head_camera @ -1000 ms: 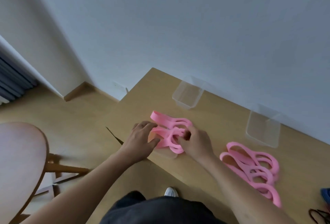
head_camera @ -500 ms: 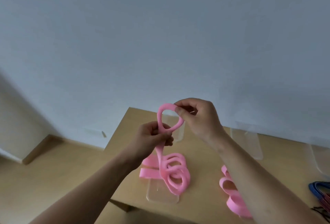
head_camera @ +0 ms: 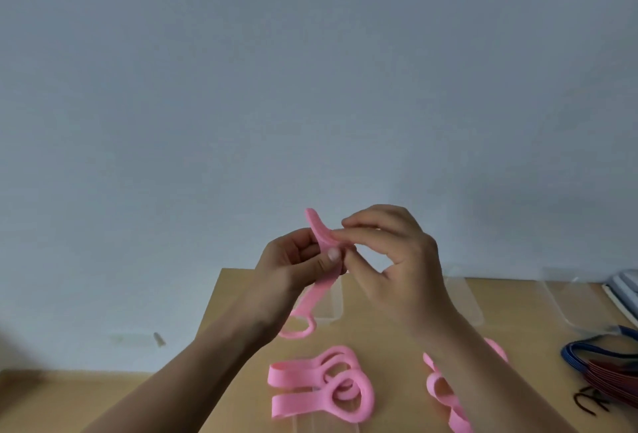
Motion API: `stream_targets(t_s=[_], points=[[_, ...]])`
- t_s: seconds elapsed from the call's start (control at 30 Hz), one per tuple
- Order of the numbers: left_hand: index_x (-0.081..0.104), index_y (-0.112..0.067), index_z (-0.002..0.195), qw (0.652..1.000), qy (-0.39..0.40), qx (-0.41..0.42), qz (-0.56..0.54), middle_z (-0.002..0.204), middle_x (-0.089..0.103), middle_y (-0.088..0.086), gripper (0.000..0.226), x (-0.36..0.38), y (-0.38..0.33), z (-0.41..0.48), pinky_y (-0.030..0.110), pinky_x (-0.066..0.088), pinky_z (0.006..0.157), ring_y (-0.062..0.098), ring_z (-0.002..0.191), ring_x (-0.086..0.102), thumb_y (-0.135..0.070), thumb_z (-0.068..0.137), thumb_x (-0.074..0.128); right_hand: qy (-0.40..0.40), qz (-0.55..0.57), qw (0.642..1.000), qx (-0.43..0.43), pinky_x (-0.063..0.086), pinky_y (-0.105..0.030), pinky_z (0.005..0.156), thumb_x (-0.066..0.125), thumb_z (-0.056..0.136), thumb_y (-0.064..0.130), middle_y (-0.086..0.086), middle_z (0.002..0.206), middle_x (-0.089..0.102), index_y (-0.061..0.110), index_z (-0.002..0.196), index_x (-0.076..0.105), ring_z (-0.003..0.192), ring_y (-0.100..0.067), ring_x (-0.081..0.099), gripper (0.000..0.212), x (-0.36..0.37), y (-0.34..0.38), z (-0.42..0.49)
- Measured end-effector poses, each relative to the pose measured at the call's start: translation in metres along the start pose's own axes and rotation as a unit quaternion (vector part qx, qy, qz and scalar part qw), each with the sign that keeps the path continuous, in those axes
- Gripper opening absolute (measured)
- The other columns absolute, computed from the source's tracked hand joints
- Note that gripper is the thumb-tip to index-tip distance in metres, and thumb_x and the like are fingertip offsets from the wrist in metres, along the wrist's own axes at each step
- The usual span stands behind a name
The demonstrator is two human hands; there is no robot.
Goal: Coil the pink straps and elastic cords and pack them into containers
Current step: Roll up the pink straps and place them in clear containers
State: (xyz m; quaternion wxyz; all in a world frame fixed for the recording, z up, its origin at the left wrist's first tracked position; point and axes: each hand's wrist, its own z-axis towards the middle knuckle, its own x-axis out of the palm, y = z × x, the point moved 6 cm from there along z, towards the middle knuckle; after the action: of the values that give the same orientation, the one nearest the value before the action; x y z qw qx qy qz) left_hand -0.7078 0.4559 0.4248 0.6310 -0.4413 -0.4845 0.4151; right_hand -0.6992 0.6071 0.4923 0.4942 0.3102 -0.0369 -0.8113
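Aloft, a flat, matte pink strap was pinched by curled fingers of the left hand and fingertips of the right hand, its looped end dangling toward six o'clock.

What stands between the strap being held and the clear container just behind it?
Nothing visible. The left hand and right hand pinch the strap in the air, and its tail hangs just in front of the container, which looks empty. The other straps lie nearer, out of the path.
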Motion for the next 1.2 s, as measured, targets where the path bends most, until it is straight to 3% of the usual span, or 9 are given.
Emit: stream_targets(t_s=[0.23, 0.4, 0.57, 0.67, 0.8, 0.87, 1.03, 1.13, 1.2], points=[[0.073, -0.006, 0.119, 0.999, -0.018, 0.004, 0.027, 0.112, 0.076, 0.020, 0.033, -0.005, 0.001, -0.010, 0.042, 0.058, 0.095, 0.035, 0.106, 0.073, -0.027, 0.095, 0.063, -0.007, -0.079, 0.996, -0.036, 0.051, -0.030, 0.076, 0.076, 0.085, 0.009, 0.000, 0.092, 0.071, 0.012, 0.092, 0.081, 0.092, -0.025, 0.059, 0.010, 0.007, 0.017, -0.008], [0.077, -0.012, 0.115, 0.997, -0.030, 0.009, 0.069, 0.113, 0.077, 0.016, 0.024, -0.006, -0.001, -0.020, 0.045, 0.056, 0.102, 0.037, 0.110, 0.071, -0.021, 0.102, 0.059, 0.001, -0.065, 0.998, 0.003, 0.051, -0.027, 0.079, 0.084, 0.076, 0.008, 0.002, 0.095, 0.072, 0.011, 0.094, 0.079, 0.095, -0.023, 0.061, 0.019, 0.007, 0.020, -0.007], [0.076, -0.009, 0.115, 0.990, -0.048, 0.020, 0.133, 0.113, 0.078, 0.005, 0.026, -0.009, 0.000, -0.025, 0.034, 0.058, 0.096, 0.025, 0.109, 0.072, -0.005, 0.105, 0.052, 0.072, -0.097, 0.991, 0.050, 0.048, -0.023, 0.081, 0.084, 0.077, 0.016, 0.004, 0.114, 0.069, 0.019, 0.102, 0.080, 0.105, -0.019, 0.057, 0.026, 0.016, 0.016, -0.009], [0.070, -0.014, 0.116, 0.989, -0.058, 0.024, 0.133, 0.102, 0.080, -0.002, 0.027, -0.005, -0.001, -0.028, 0.022, 0.056, 0.083, 0.013, 0.099, 0.074, 0.000, 0.105, 0.050, 0.103, -0.094, 0.989, 0.054, 0.047, -0.023, 0.079, 0.082, 0.078, 0.013, 0.002, 0.107, 0.071, 0.021, 0.101, 0.080, 0.100, -0.020, 0.060, 0.024, 0.021, 0.017, -0.012], [0.058, -0.020, 0.125, 0.989, -0.049, 0.013, 0.142, 0.099, 0.080, -0.012, 0.030, -0.001, 0.002, -0.030, 0.014, 0.053, 0.080, 0.005, 0.098, 0.073, 0.002, 0.105, 0.050, 0.131, -0.096, 0.983, 0.082, 0.051, -0.029, 0.073, 0.079, 0.078, 0.017, 0.006, 0.094, 0.071, 0.022, 0.089, 0.078, 0.092, -0.018, 0.061, 0.011, 0.020, 0.013, -0.013], [0.059, -0.022, 0.122, 0.988, -0.056, 0.001, 0.143, 0.102, 0.080, -0.007, 0.029, -0.003, 0.003, -0.031, 0.018, 0.056, 0.082, 0.007, 0.097, 0.074, 0.000, 0.104, 0.052, 0.155, -0.067, 0.980, 0.109, 0.050, -0.030, 0.068, 0.075, 0.080, 0.020, 0.010, 0.083, 0.069, 0.024, 0.084, 0.075, 0.079, -0.014, 0.060, 0.005, 0.021, 0.009, -0.013], [0.076, -0.016, 0.111, 0.982, -0.106, -0.053, 0.149, 0.101, 0.080, 0.009, 0.019, -0.006, 0.012, -0.034, 0.049, 0.059, 0.095, 0.030, 0.102, 0.075, -0.027, 0.102, 0.062, 0.146, -0.036, 0.981, 0.121, 0.052, -0.034, 0.064, 0.073, 0.083, 0.016, 0.006, 0.081, 0.067, 0.017, 0.086, 0.073, 0.072, -0.014, 0.063, 0.003, 0.024, 0.004, -0.016], [0.083, -0.022, 0.098, 0.984, -0.110, -0.063, 0.126, 0.096, 0.081, 0.006, 0.020, -0.003, 0.015, -0.035, 0.031, 0.064, 0.078, 0.027, 0.098, 0.076, -0.026, 0.101, 0.064, 0.119, -0.035, 0.987, 0.105, 0.051, -0.028, 0.062, 0.072, 0.080, 0.009, 0.003, 0.085, 0.067, 0.013, 0.088, 0.073, 0.073, -0.014, 0.062, 0.008, 0.026, 0.001, -0.020], [0.083, -0.024, 0.097, 0.988, -0.093, -0.066, 0.100, 0.098, 0.081, 0.009, 0.017, 0.001, 0.014, -0.033, 0.026, 0.062, 0.075, 0.026, 0.096, 0.077, -0.023, 0.100, 0.067, 0.097, -0.036, 0.990, 0.092, 0.051, -0.029, 0.060, 0.071, 0.079, 0.005, 0.003, 0.085, 0.065, 0.012, 0.086, 0.073, 0.073, -0.016, 0.061, 0.010, 0.027, -0.001, -0.022]])
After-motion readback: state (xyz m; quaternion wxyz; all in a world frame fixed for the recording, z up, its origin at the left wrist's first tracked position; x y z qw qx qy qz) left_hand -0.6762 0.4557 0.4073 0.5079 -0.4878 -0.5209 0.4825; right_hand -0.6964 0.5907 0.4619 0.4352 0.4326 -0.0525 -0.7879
